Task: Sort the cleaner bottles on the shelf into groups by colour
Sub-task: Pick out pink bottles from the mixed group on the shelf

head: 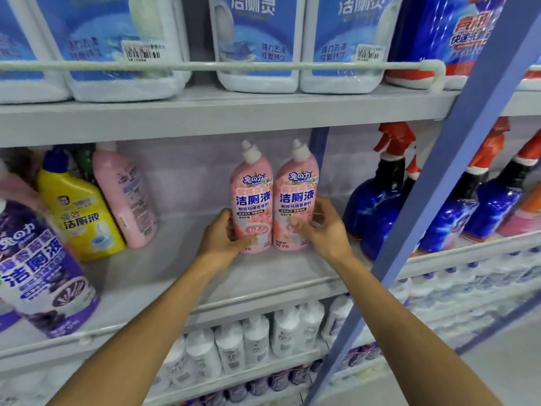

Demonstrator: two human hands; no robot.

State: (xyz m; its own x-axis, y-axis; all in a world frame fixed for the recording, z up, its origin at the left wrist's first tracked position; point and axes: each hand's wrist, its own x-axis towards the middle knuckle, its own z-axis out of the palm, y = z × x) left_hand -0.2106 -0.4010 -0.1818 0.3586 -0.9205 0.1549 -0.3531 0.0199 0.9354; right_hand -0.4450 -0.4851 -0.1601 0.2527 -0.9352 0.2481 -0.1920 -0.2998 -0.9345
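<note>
Two pink cleaner bottles with white caps stand upright side by side at the middle of the grey shelf [175,276]. My left hand [224,237] grips the left pink bottle [252,194] low on its body. My right hand [325,227] grips the right pink bottle [296,197], thumb across its front. At the shelf's left a third pink bottle [126,197] leans with its back label showing, beside a yellow bottle [80,215] with a blue cap and a purple bottle [44,271] nearest me.
Blue spray bottles [377,206] with red triggers stand close to the right of the pink pair. A blue upright post [439,200] slants across the right. Large white jugs [257,42] fill the shelf above behind a white rail. Small white bottles [257,341] line the shelf below.
</note>
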